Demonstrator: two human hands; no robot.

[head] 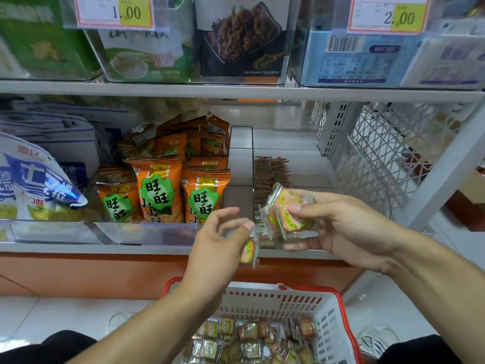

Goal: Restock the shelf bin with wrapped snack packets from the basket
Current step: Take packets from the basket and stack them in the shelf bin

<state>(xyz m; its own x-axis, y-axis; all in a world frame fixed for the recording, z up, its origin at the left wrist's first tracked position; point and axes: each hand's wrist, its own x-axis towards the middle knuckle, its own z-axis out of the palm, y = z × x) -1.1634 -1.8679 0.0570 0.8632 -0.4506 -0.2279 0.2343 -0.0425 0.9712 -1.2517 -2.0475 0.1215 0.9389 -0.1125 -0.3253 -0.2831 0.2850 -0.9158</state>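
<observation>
My right hand [338, 229] grips a small stack of clear-wrapped snack packets [286, 214] with yellow, pink and green print, held just in front of the clear shelf bin [296, 153]. That bin holds one row of brown wrapped snacks [270, 172] along its left side. My left hand [217, 240] pinches a single packet [250, 252] of the same kind by its top edge, lower and to the left. Below both hands stands the white basket [328, 311] with a red rim, holding several more wrapped packets [252, 340].
Orange snack bags [157, 190] fill the bin to the left, and blue-and-white bags [34, 179] sit further left. A white lattice panel [380, 153] closes the shelf's right end. The shelf above carries boxed goods and price tags. My knees frame the basket on the tiled floor.
</observation>
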